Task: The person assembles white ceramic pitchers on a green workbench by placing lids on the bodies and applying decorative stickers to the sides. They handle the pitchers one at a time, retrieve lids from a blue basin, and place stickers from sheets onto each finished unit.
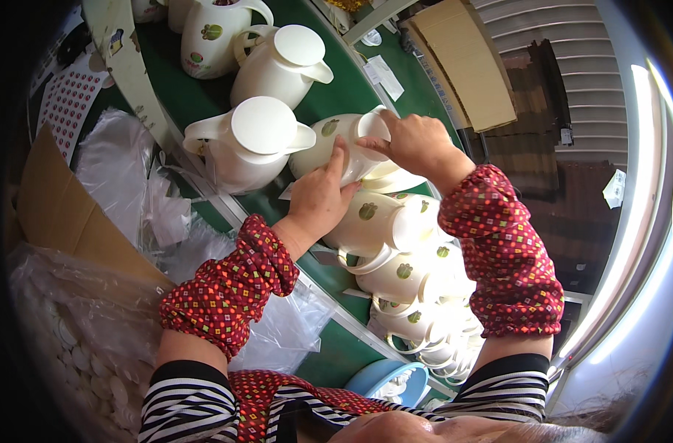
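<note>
A cream-white jug [313, 156] with a small green leaf-like print lies on its side on the green bench, its open mouth turned to the right. My left hand [318, 201] steadies it, thumb and fingers pressed against the body near the neck. At the mouth, my right hand [417, 146] grips the rim, with the index finger and thumb bent over its edge. Whether the right fingers also pinch a small part there is hidden. Just left of this jug stands an upright lidded jug [264, 125], and another lidded jug [299, 46] is behind it.
Several jugs [380, 221] lie on their sides in a row toward me. Clear plastic bags [122, 166] and a cardboard flap [78, 221] are at the left, above a bag of white round parts [93, 384]. A blue basin [384, 373] sits near me; a cardboard box [465, 63] stands far right.
</note>
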Available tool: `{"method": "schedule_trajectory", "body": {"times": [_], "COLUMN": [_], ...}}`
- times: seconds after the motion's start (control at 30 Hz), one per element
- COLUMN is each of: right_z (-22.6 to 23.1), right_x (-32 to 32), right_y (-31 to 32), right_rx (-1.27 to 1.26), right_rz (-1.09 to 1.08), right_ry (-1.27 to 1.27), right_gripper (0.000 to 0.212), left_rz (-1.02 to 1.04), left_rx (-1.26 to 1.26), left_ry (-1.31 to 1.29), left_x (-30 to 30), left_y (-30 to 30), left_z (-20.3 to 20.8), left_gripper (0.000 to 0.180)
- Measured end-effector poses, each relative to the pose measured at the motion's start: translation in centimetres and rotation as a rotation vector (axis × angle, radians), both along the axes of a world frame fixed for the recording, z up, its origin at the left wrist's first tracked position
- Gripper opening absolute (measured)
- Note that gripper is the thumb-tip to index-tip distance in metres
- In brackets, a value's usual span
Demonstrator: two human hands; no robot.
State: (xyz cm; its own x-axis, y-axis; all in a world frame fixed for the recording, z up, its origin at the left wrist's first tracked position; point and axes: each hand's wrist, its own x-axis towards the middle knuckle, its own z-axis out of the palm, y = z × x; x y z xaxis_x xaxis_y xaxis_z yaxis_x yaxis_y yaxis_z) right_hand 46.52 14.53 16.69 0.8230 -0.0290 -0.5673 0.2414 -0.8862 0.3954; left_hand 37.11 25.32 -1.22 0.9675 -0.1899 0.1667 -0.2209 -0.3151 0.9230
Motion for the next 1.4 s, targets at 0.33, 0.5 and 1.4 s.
{"method": "schedule_trajectory", "body": {"times": [0.33,0.5,1.4], "right_z": [-2.4,-1.9,-8.5], "right_x": [-0.1,-1.1,-0.4], "right_y": [-3.6,-5.5,-1.0], "right_rx": [0.073,0.440,0.107], "right_rz": [0.038,0.550,-0.060], "right_ry": [-0.215,-0.150,-0.406], "right_gripper": [0.079,0.087,0.080], "left_rz": [-0.001,0.006,-0.020], "left_rx": [0.037,0.047,0.118], "left_ry": [-0.004,-0.012,0.122], "left_x": [-0.1,0.3,-0.8], "left_y": [-0.5,0.0,0.9], "left_z": [0.5,0.0,-0.9], "left_gripper": [0.091,0.092,0.091]}}
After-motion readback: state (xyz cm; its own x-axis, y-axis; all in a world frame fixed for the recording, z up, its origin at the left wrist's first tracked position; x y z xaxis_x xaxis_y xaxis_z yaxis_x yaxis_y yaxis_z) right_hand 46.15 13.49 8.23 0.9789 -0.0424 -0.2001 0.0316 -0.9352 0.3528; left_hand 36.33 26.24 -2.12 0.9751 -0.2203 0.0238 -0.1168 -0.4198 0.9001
